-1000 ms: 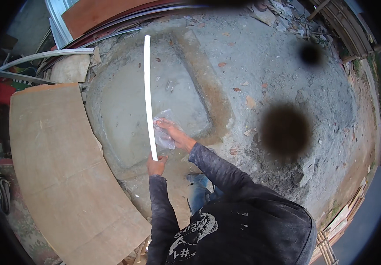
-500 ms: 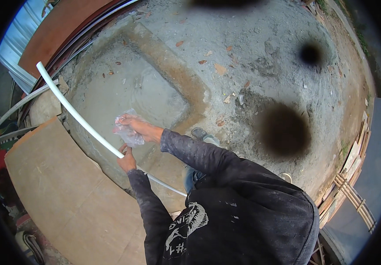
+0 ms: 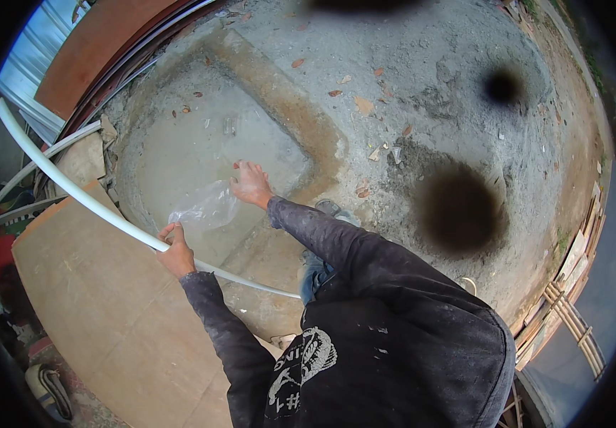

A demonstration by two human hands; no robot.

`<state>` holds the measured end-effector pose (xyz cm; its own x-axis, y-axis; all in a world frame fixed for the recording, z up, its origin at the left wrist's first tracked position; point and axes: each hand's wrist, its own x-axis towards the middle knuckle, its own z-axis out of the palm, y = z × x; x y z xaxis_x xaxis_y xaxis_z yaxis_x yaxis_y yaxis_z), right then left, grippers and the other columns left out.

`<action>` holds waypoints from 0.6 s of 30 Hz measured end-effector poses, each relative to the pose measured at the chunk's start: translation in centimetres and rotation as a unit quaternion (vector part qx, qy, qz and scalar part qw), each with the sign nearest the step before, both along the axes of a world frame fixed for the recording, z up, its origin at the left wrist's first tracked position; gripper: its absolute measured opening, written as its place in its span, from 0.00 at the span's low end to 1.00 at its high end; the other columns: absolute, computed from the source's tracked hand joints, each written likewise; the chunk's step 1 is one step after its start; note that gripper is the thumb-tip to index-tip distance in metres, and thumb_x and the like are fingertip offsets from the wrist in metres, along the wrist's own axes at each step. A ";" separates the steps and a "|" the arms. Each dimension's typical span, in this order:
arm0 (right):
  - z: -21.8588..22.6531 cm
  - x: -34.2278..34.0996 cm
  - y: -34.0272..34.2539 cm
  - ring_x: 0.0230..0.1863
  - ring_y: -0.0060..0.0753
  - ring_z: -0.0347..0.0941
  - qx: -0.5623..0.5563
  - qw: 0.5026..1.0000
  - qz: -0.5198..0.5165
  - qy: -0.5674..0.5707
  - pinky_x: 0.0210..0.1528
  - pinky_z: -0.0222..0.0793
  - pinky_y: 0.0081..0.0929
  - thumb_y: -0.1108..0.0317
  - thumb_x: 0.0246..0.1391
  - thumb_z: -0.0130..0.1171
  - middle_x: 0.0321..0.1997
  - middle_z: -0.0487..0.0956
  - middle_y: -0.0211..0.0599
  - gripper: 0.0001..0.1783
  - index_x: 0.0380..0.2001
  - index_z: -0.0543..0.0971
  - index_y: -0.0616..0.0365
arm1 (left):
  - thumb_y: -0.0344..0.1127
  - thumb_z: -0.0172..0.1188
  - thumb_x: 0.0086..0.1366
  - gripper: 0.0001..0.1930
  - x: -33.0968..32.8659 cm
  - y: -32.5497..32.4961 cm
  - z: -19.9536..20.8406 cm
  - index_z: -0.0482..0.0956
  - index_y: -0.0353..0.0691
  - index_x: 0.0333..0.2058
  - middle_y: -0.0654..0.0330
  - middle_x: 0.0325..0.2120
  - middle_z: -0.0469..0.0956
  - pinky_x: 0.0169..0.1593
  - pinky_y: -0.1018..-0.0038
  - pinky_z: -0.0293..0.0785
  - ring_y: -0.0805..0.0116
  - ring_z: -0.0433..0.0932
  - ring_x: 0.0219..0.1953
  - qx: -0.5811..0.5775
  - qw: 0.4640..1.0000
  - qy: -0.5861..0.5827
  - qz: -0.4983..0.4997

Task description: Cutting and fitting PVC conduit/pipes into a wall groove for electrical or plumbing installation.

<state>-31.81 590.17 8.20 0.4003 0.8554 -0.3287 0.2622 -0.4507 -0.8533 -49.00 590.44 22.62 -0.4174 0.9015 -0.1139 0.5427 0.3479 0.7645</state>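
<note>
My left hand [image 3: 177, 255] is closed around a long white plastic pipe [image 3: 79, 191], whose far end rises toward the upper left. The pipe's thinner-looking lower part runs behind the hand toward my legs. A clear plastic bag [image 3: 211, 205] is spread out between my two hands, one edge close to my left fingertips. At its other edge is my right hand [image 3: 252, 187], fingers bent and closed on the bag. Whether my left fingertips also pinch the bag, I cannot tell.
Shallow murky water lies in a pit [image 3: 201, 150] with a raised concrete edge [image 3: 272, 93]. A brown board [image 3: 115, 307] lies at the left, near metal sheets [image 3: 29, 68]. Rough grey ground with dry leaves stretches to the right. Bamboo poles [image 3: 575, 328] are at the far right.
The bag, bunched in my right hand before, is now spread out. My left hand and the pipe have shifted left; my right hand has moved right and away from me.
</note>
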 end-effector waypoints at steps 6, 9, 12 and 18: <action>5.9 -3.0 -2.2 0.60 0.46 0.57 0.223 0.955 0.191 -0.035 0.59 0.56 0.45 0.65 0.45 0.60 0.57 0.66 0.39 0.27 0.51 0.69 0.54 | 0.36 0.67 0.54 0.09 0.3 -0.1 -0.8 0.80 0.39 0.31 0.68 0.13 0.65 0.25 0.74 0.62 0.76 0.63 0.17 0.048 0.985 0.130 -0.099; 5.8 -3.6 -1.7 0.58 0.45 0.59 0.242 0.951 0.179 -0.071 0.57 0.58 0.43 0.66 0.46 0.61 0.56 0.66 0.38 0.22 0.47 0.72 0.55 | 0.36 0.67 0.54 0.09 1.4 -0.7 -0.2 0.80 0.40 0.31 0.68 0.13 0.64 0.25 0.74 0.62 0.76 0.63 0.18 0.062 0.978 0.151 -0.131; 4.9 -3.6 -1.3 0.54 0.43 0.62 0.233 0.959 0.148 -0.060 0.54 0.62 0.40 0.68 0.47 0.60 0.52 0.69 0.38 0.16 0.42 0.75 0.56 | 0.36 0.68 0.54 0.12 2.1 -1.3 0.4 0.80 0.39 0.35 0.68 0.12 0.62 0.26 0.74 0.62 0.76 0.62 0.18 0.023 0.977 0.167 -0.134; 6.5 1.0 -0.9 0.51 0.42 0.65 0.298 0.950 0.084 -0.045 0.52 0.64 0.38 0.68 0.48 0.58 0.46 0.73 0.37 0.14 0.40 0.77 0.56 | 0.40 0.70 0.53 0.21 1.7 -3.8 1.4 0.77 0.40 0.44 0.69 0.12 0.59 0.27 0.77 0.59 0.76 0.58 0.17 0.048 0.981 0.143 -0.124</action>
